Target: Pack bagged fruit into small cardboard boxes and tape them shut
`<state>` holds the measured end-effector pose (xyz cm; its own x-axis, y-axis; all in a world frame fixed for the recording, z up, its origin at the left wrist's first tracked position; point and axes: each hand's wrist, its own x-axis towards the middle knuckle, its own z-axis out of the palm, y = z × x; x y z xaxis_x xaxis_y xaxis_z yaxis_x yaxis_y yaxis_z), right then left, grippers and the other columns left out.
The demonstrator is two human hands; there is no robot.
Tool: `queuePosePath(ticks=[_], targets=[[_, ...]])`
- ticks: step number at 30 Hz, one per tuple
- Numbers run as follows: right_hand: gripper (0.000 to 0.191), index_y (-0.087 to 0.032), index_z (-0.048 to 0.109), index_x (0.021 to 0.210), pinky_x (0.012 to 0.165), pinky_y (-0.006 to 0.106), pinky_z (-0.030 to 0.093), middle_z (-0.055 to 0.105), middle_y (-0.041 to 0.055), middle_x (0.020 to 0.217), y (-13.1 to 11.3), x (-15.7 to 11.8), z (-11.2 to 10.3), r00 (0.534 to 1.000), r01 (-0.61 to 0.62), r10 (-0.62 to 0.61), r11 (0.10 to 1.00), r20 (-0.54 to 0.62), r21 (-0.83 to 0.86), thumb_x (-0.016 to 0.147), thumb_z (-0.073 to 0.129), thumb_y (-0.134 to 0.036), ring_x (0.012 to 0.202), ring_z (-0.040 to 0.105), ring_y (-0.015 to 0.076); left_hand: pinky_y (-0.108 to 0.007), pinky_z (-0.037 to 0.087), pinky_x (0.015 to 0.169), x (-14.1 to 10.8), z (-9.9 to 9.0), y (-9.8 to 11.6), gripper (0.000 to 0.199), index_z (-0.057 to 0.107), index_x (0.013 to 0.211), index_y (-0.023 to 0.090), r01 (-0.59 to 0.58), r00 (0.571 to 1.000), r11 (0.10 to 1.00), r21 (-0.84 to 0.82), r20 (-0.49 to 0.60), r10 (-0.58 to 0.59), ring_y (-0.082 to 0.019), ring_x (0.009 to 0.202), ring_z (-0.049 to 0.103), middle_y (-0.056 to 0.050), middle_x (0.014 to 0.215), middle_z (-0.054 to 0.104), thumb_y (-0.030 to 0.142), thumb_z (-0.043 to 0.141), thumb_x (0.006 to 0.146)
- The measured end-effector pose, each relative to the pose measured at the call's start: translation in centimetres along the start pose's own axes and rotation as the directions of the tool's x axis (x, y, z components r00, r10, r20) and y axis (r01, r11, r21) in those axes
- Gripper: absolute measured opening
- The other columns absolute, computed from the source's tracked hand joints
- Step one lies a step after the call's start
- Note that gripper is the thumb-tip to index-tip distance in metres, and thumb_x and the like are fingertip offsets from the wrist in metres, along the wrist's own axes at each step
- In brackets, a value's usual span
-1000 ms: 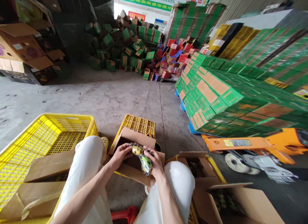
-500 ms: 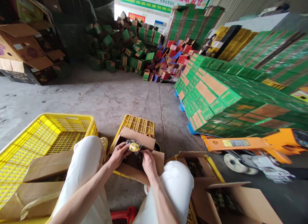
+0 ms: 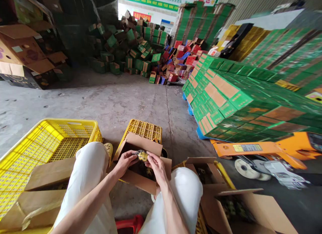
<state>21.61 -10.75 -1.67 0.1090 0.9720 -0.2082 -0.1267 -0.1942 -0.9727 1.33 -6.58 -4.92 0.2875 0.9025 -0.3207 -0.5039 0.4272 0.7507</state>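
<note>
A yellow, dark-spotted fruit in thin plastic wrap (image 3: 143, 156) is held over an open cardboard box (image 3: 142, 182). My left hand (image 3: 126, 163) pinches its left end, where the wrap bunches up. My right hand (image 3: 155, 163) grips the right side, thumb and fingers closed on it. The exact kind of fruit cannot be made out. Below my hands, more dark and yellow pieces show inside the box, partly hidden. The box rests on an upturned yellow crate (image 3: 144, 129) between my knees.
A large yellow crate (image 3: 97, 126) with cardboard in it stands left. Open boxes of dark produce (image 3: 236, 209) sit right, beside an orange pallet jack (image 3: 264, 148) and stacked green cartons (image 3: 226, 100). Loose boxes (image 3: 141, 56) lie heaped farther back. A red stool edge (image 3: 129, 224) shows below.
My right hand has moved up and left onto the fruit. The wrap, loose and spread around it before, now lies closer and is gathered at the left end.
</note>
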Motion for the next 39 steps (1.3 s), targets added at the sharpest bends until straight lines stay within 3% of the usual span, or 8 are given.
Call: queuePosePath(ticks=[4, 8, 14, 21, 29, 31, 35, 39], targets=[[0.029, -0.032, 0.089, 0.112, 0.109, 0.053, 0.063, 0.085, 0.0068, 0.124, -0.2, 0.1, -0.1, 0.996, 0.081, -0.083, 0.996, -0.038, -0.045, 0.084, 0.090, -0.040, 0.113, 0.080, 0.0318, -0.041, 0.063, 0.098, -0.2, 0.1, 0.6, 0.058, 0.080, 0.123, 0.021, 0.122, 0.992, 0.991, -0.062, 0.049, -0.119, -0.026, 0.103, 0.080, -0.012, 0.123, 0.082, 0.031, 0.098, 0.069], [0.011, -0.031, 0.089, 0.095, 0.121, 0.054, 0.054, 0.085, 0.0068, 0.123, -0.5, 0.2, -0.2, 0.984, 0.168, -0.176, 0.973, -0.037, -0.155, 0.086, 0.084, -0.034, 0.125, 0.076, 0.0330, -0.044, 0.065, 0.089, -0.5, 0.4, 0.7, 0.073, 0.068, 0.146, 0.024, 0.269, 0.957, 0.959, -0.091, 0.136, -0.255, -0.034, 0.103, 0.083, -0.017, 0.130, 0.080, 0.046, 0.091, 0.080], [0.005, -0.030, 0.086, 0.086, 0.117, 0.049, 0.056, 0.081, 0.0067, 0.133, -1.0, -0.4, -0.1, 0.981, 0.187, -0.192, 0.978, -0.039, -0.096, 0.085, 0.081, -0.030, 0.135, 0.070, 0.0328, -0.028, 0.061, 0.074, -0.9, 0.7, 0.1, 0.074, 0.072, 0.138, 0.022, 0.136, 0.986, 0.990, 0.044, 0.094, -0.140, -0.022, 0.091, 0.079, -0.012, 0.122, 0.080, 0.039, 0.104, 0.072], [0.068, -0.035, 0.067, 0.152, 0.112, 0.046, 0.059, 0.073, 0.0081, 0.151, -0.4, -0.4, -0.5, 0.997, -0.029, 0.040, 0.985, -0.061, 0.173, 0.089, 0.085, -0.053, 0.144, 0.064, 0.0311, -0.025, 0.054, 0.068, -0.7, 0.7, 0.3, 0.070, 0.079, 0.127, 0.020, 0.058, 0.990, 0.989, 0.133, 0.122, -0.075, -0.016, 0.077, 0.072, -0.008, 0.107, 0.080, 0.039, 0.107, 0.065], [0.061, -0.026, 0.085, 0.118, 0.103, 0.048, 0.064, 0.080, 0.0095, 0.135, 0.8, -0.2, -0.7, 0.995, -0.074, 0.078, 0.995, -0.066, 0.066, 0.076, 0.090, -0.070, 0.128, 0.073, 0.0360, -0.035, 0.058, 0.086, 0.5, -0.8, -1.2, 0.109, 0.050, 0.166, 0.022, 0.006, 0.994, 0.977, 0.212, 0.102, -0.028, -0.027, 0.100, 0.077, -0.013, 0.119, 0.081, 0.032, 0.100, 0.069], [0.061, -0.025, 0.085, 0.116, 0.103, 0.047, 0.064, 0.081, 0.0106, 0.132, 0.9, -0.1, -0.9, 0.992, -0.060, 0.068, 0.995, -0.108, 0.078, 0.076, 0.090, -0.072, 0.126, 0.073, 0.0360, -0.040, 0.060, 0.093, 1.6, -2.1, -1.3, 0.090, 0.058, 0.159, 0.019, -0.050, 0.998, 0.933, 0.356, 0.053, 0.033, -0.031, 0.110, 0.076, -0.014, 0.124, 0.079, 0.027, 0.089, 0.074], [0.066, -0.024, 0.083, 0.121, 0.101, 0.046, 0.065, 0.078, 0.0121, 0.137, 1.3, -0.1, -1.3, 0.976, -0.052, 0.075, 0.992, -0.204, 0.117, 0.074, 0.092, -0.070, 0.128, 0.073, 0.0353, -0.049, 0.047, 0.122, 3.5, -4.8, -1.6, 0.057, 0.074, 0.135, 0.019, -0.123, 0.961, 0.633, 0.764, -0.069, 0.269, -0.035, 0.139, 0.063, -0.014, 0.135, 0.075, 0.015, 0.071, 0.078], [0.063, -0.026, 0.082, 0.122, 0.094, 0.041, 0.067, 0.072, 0.0112, 0.147, 1.5, -0.2, -1.3, 0.962, -0.065, 0.096, 0.990, -0.257, 0.127, 0.075, 0.091, -0.067, 0.130, 0.072, 0.0341, -0.055, 0.042, 0.123, 3.9, -6.0, -2.7, 0.047, 0.077, 0.118, 0.016, -0.042, 0.978, 0.547, 0.836, -0.077, 0.193, -0.044, 0.137, 0.063, -0.020, 0.129, 0.076, 0.009, 0.073, 0.072]])
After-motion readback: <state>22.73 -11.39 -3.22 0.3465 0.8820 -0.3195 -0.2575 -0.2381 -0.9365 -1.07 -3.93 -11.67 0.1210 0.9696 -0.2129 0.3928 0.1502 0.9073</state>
